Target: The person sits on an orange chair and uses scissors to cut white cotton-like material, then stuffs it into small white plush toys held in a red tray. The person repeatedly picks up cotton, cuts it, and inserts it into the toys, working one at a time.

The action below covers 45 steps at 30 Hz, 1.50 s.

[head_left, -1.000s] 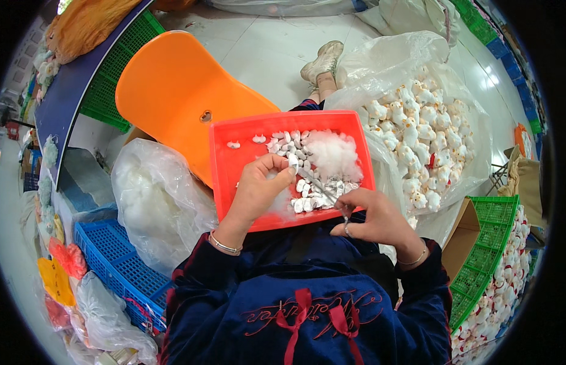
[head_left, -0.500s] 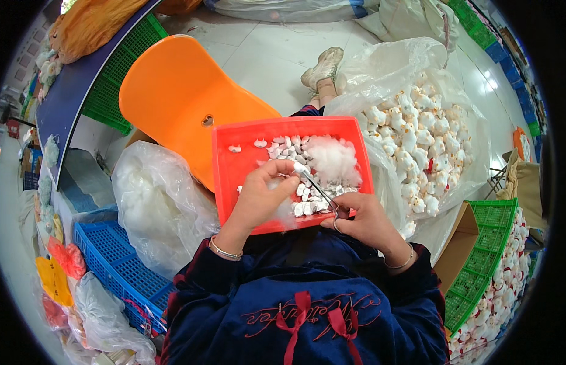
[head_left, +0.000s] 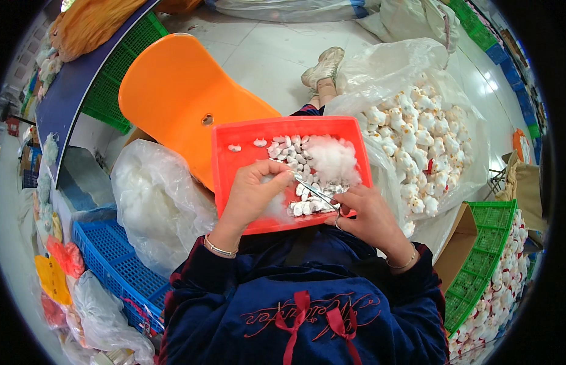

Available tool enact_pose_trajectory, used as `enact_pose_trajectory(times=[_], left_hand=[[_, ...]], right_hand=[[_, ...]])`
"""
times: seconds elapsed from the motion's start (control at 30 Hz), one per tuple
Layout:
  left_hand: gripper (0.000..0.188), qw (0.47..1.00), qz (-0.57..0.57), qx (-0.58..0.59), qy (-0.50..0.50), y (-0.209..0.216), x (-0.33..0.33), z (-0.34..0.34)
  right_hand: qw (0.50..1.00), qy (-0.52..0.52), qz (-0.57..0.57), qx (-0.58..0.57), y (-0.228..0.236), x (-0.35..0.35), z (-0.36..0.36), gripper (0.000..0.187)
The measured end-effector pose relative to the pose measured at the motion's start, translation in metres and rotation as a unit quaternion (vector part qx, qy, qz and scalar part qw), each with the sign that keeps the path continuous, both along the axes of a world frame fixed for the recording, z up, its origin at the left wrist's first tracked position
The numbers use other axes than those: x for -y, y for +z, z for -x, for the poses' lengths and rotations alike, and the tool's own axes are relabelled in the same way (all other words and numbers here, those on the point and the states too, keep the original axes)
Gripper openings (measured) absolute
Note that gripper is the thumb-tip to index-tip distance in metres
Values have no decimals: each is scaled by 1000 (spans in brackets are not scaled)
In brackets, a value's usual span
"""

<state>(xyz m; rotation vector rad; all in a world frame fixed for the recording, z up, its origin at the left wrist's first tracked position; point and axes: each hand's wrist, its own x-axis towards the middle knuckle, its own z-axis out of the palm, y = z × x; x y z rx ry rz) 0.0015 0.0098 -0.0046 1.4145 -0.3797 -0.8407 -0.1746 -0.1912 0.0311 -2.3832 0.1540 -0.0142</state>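
A red tray [head_left: 237, 167] rests across my lap, holding loose white stuffing fibre [head_left: 334, 159] and many small white and grey pieces [head_left: 292, 146]. Over it, my left hand [head_left: 249, 193] is closed in a pinch on a small white piece, now mostly hidden by the fingers. My right hand [head_left: 369, 213] is closed round the finger loops of slim metal forceps [head_left: 317, 193]. The forceps point up and left, their tips meeting the left fingertips. Whether the tips are inside the piece cannot be made out.
An orange chair [head_left: 185, 91] stands beyond the tray at left. Bags of fibre [head_left: 146, 201] and of small white stuffed toys [head_left: 416, 140] flank me. A blue crate [head_left: 121, 261] is at lower left, a green crate [head_left: 483, 255] and a cardboard box [head_left: 459, 237] at right.
My left fingers have curled over the white piece, which showed at the fingertips before. My right hand and the forceps have shifted slightly; the tips now meet the left fingers lower down.
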Motion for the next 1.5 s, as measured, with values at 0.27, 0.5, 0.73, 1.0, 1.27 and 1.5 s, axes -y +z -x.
enact_pose_trajectory(times=[0.27, 0.5, 0.73, 1.0, 1.27, 1.5], left_hand=[[11, 997, 42, -50, 39, 0, 2, 11], [10, 999, 17, 31, 7, 4, -1, 5], [16, 998, -15, 63, 4, 4, -2, 1], [14, 970, 150, -139, 130, -10, 2, -6], [19, 953, 221, -190, 83, -17, 16, 12], [20, 950, 217, -194, 114, -16, 8, 7]], right_hand=[[975, -30, -207, -78, 0, -22, -2, 34], [999, -12, -31, 28, -7, -9, -2, 36], [997, -12, -79, -16, -6, -9, 1, 36], [1000, -11, -18, -12, 11, -7, 1, 55], [997, 37, 65, -1, 3, -19, -21, 51], [994, 9, -97, -39, 2, 2, -6, 35]])
